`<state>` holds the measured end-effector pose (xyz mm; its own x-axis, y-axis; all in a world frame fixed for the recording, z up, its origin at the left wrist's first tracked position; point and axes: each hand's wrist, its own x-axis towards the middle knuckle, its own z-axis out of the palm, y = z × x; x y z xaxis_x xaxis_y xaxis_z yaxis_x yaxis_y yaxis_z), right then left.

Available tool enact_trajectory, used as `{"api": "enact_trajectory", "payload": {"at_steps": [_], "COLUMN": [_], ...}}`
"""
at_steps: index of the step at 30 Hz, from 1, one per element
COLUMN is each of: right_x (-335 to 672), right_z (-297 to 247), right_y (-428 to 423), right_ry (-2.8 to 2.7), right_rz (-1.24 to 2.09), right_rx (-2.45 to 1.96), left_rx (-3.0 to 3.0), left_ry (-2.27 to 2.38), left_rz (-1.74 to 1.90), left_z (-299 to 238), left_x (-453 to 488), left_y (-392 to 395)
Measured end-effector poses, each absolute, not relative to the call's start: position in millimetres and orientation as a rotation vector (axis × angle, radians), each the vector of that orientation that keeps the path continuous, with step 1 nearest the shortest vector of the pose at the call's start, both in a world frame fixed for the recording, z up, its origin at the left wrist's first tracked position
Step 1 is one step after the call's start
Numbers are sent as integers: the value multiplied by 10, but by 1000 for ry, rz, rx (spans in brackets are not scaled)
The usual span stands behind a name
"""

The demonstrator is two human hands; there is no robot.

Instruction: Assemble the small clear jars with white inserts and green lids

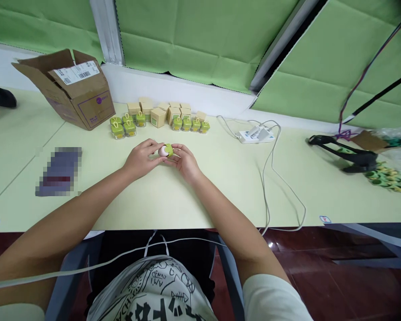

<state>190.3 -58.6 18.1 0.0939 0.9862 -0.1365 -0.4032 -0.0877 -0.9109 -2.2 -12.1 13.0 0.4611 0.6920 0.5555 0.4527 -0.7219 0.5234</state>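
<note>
Between my hands, above the pale table (220, 191), is a small rounded thing with a pinkish-white end and a green cap-like part (167, 150). My left hand (142, 158) pinches its pale end between thumb and fingers. The fingertips of my right hand (186, 164) close on the green side. Beyond my hands stand several clear little jars with green tops and loops (129, 128), in two groups. Behind and among them are several small tan cardboard boxes (158, 117). Fingers partly cover the held thing, so its exact kind does not show.
A large open carton (83, 93) stands at the back left, with a blurred-out dark rectangle (60, 171) in front. At the right, a white power strip (255, 136) trails cables over the table edge. Farther right lie a black strap-like object (350, 154) and green-yellow pieces (387, 178).
</note>
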Motion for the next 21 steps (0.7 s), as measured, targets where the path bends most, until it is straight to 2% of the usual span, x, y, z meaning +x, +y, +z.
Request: {"api": "enact_trajectory", "payload": {"at_steps": [10,21], "right_x": [1829,1810], "right_z": [151,115], "right_y": [-630,-635], "right_ry": [-943,-1002], "right_rz": [1379,1411], "right_rx": [-1010,-944], "left_rx": [2620,2590], "left_ry": [953,836], "left_rz": [1119,1176], "left_z": [102,121], "left_x": [-11,12], "left_y": [-101,-115]}}
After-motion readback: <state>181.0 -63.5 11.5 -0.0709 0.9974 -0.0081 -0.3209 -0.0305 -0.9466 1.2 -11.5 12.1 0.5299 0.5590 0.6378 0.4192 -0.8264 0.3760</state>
